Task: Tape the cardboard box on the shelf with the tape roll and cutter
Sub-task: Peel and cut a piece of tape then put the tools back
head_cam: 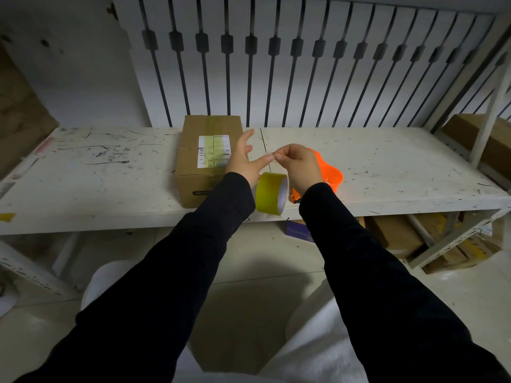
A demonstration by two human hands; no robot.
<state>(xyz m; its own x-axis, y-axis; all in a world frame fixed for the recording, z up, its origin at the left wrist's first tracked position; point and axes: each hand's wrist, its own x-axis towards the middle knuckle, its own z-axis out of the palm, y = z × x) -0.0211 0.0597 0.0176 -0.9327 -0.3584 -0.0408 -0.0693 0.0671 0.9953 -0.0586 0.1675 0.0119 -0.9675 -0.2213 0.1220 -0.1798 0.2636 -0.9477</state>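
A brown cardboard box [201, 161] with a white label stands on the white shelf [110, 186], its top seam covered with clear tape. My right hand [298, 167] pinches the free end of the tape at its fingertips. The yellow tape roll [272, 196] hangs below from that thin strip, just in front of the shelf edge. My left hand [243, 161] is beside the box's right side with fingers spread; its thumb tip touches the strip next to my right fingertips. The orange cutter [330, 175] lies on the shelf, partly hidden behind my right hand.
A white slatted panel [304, 64] backs the shelf. A metal upright [489, 111] and another cardboard box [467, 134] stand at the right end. More boxes [395, 233] lie on the floor under the shelf. Scuff marks cover the shelf's left part.
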